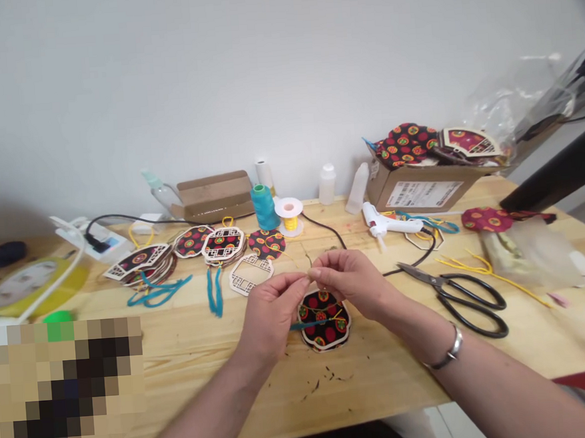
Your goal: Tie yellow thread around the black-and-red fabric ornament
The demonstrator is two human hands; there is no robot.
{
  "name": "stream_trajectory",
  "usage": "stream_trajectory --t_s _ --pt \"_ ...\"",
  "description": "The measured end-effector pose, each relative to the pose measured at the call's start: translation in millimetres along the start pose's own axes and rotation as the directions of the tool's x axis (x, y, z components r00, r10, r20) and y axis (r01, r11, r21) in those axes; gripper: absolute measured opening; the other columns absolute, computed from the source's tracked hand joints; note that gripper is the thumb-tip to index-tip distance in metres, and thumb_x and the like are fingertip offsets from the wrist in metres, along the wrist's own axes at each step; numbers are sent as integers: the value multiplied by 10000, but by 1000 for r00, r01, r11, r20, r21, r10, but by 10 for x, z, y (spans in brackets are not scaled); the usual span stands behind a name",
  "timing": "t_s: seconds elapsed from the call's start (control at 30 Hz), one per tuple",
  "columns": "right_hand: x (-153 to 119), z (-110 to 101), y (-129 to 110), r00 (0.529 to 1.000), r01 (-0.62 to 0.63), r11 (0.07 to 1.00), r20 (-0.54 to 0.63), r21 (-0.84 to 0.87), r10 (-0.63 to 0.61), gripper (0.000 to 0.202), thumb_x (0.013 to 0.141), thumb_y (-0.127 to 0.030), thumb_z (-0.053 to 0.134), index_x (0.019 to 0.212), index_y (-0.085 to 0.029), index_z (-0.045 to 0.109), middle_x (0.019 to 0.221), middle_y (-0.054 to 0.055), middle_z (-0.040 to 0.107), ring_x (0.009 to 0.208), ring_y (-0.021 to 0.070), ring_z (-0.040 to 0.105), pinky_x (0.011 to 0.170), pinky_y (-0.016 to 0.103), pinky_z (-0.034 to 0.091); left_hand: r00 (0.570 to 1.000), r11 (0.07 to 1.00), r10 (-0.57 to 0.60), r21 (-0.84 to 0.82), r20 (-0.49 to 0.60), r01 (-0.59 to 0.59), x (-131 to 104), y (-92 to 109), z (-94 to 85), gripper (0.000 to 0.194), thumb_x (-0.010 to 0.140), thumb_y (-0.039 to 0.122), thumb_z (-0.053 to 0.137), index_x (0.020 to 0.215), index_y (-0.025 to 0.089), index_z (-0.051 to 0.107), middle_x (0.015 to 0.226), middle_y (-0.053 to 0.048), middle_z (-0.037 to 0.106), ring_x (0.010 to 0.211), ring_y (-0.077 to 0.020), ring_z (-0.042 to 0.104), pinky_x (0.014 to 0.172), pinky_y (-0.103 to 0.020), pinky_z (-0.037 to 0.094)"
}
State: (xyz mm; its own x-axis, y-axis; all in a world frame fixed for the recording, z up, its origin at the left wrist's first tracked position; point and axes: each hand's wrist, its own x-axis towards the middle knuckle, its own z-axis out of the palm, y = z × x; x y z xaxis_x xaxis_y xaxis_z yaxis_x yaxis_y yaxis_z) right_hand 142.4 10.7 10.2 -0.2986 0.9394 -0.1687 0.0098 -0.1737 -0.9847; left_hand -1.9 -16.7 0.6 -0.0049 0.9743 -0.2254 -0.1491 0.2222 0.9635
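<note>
Clearly, dark scraps [328, 380] lie on the table [197, 366] by the middle of its near edge. Just beyond them rests a dark patterned ornament [322, 340] with a pale scalloped rim, lying flat. It is roundish, so its outline shows no clear long axis; the teal cord [310, 324] across it runs sideways, one end out toward the table's left edge.

Above its far side, the left hand [273, 307] and right hand [354, 281] meet, thumbs and forefingers pinching a thin strand [309, 260] that rises toward the far edge.

Wood stretches from the ornament to the near edge and leftward past the left forearm. On the right the room is tighter: scissors [434, 280] lie beyond the right forearm, handles toward the near right corner, tips toward the far left.

Farther off, a lattice frame [239, 281] lies past the left hand. Along the far edge, a teal thread cone [264, 209], yellow spool [290, 224], glue gun [393, 225] and cardboard box [415, 190] crowd the space.
</note>
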Motion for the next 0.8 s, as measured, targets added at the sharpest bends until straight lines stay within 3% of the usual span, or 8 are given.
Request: stream_trajectory --t_s 0.37,0.47,0.57,0.63,0.7,0.8 --pt "20 -8 6 997 66 971 -32 -229 -75 156 725 -261 577 619 -147 564 557 -34 488 521 79 389 499 215 310 999 999 3 42 42 -5 -13 16 11 212 684 349 690 722 141 705 419 70 395 413 -45 285 400 -176 224" --pt "17 -21 -3 994 102 960 -19 -260 -111 169 755 -270 556 630 -155 554 562 -36 483 522 81 388 509 216 318 997 1000 1 7 73 -2 -20 12 0 220 707 351 665 767 142 698 529 34 522 421 -42 318 402 -178 245" --pt "25 -49 -3 987 143 935 -28 -324 -161 181 778 -277 541 639 -162 553 564 -33 500 526 88 407 524 222 330 1000 999 6 37 20 -7 -9 16 -17 290 704 382 661 890 162 697 743 -16 625 456 -52 397 416 -186 301" --pt "34 -74 2 977 169 906 -59 -387 -207 176 788 -261 532 641 -166 556 582 -21 534 548 99 441 549 230 345 996 989 73 131 -54 -65 7 34 -30 282 690 386 672 872 173 706 960 -60 627 594 -98 525 488 -210 389" --pt "45 -97 13 962 183 880 -106 -438 -252 163 792 -244 528 650 -172 562 599 -9 566 569 110 470 571 239 354 977 947 195 275 -90 -164 19 62 -40 204 688 357 675 766 173 714 1111 -84 583 855 -183 584 659 -266 461" --pt "63 -121 40 944 177 867 -168 -467 -283 167 797 -245 526 649 -177 563 583 -4 578 558 114 474 569 243 348 944 862 328 419 -30 -286 20 81 -41 148 715 294 653 630 179 690 1067 -90 600 1090 -244 514 891 -332 415"
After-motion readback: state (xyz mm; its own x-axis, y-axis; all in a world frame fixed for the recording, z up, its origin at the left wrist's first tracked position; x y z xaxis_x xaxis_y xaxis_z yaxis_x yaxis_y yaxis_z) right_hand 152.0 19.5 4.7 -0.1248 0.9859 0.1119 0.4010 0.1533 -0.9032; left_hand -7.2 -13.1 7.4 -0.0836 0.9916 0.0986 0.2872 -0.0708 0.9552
